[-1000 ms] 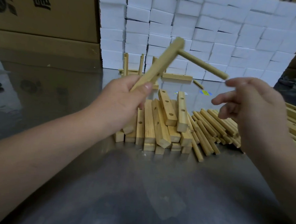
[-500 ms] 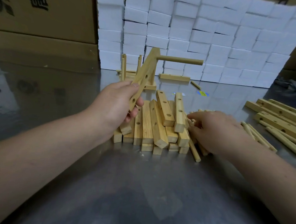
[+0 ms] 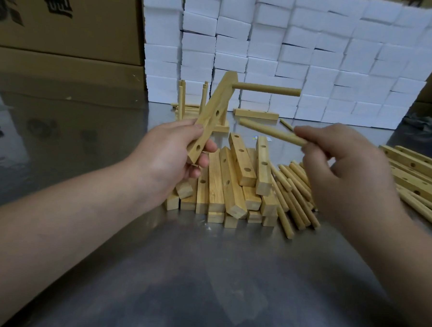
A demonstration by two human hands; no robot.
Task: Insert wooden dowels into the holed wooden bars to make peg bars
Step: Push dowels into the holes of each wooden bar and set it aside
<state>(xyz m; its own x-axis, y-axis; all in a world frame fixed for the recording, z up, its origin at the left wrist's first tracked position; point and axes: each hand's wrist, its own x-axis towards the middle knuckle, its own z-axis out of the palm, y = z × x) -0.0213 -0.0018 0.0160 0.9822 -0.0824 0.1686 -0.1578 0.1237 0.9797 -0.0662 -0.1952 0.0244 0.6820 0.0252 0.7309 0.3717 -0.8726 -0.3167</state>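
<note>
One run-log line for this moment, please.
left hand: grips holed bar, top dowel seated | right hand: pinches loose dowel | second insertion pending

Holed bar (image 3: 213, 114): leaning steeply at frame centre, lower holes showing empty.
Seated dowel (image 3: 266, 89): sticking out rightward from its top end.
Loose dowel (image 3: 269, 132): pointing at the bar, right of centre.
Spare bars (image 3: 223, 188): lying heaped below centre.

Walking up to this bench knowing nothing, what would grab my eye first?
Centre stage, the left hand holds a holed wooden bar tilted up, one dowel already jutting sideways from its top end, while the right hand pinches a second dowel just right of it. Beneath them lies a heap of bars and loose dowels on the steel table, backed by a wall of white boxes.
</note>
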